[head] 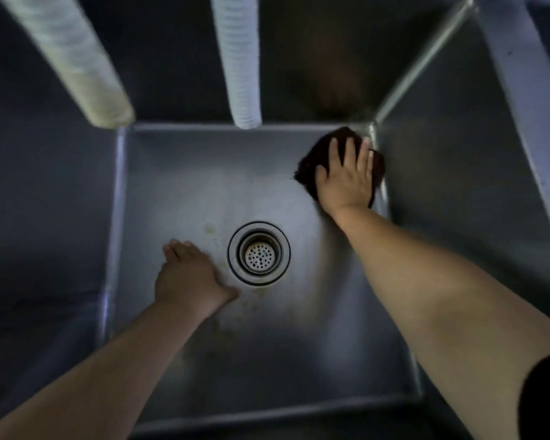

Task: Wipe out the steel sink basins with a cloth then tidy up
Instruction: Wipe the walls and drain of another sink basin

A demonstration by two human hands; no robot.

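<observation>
I look straight down into a deep steel sink basin (178, 192). My right hand (345, 176) presses a dark brown cloth (311, 160) flat against the basin floor in the far right corner, fingers spread over it. My left hand (188, 277) rests on the basin floor just left of the round drain strainer (259, 254), fingers straight and thumb out, holding nothing. Brownish stains mark the floor around the drain and towards the near edge.
Two ribbed white hoses hang into the basin from above, one (77, 65) at the far left and one (240, 65) near the middle. The steel side walls rise steeply on all sides. A dark sleeve (546, 398) shows at the lower right.
</observation>
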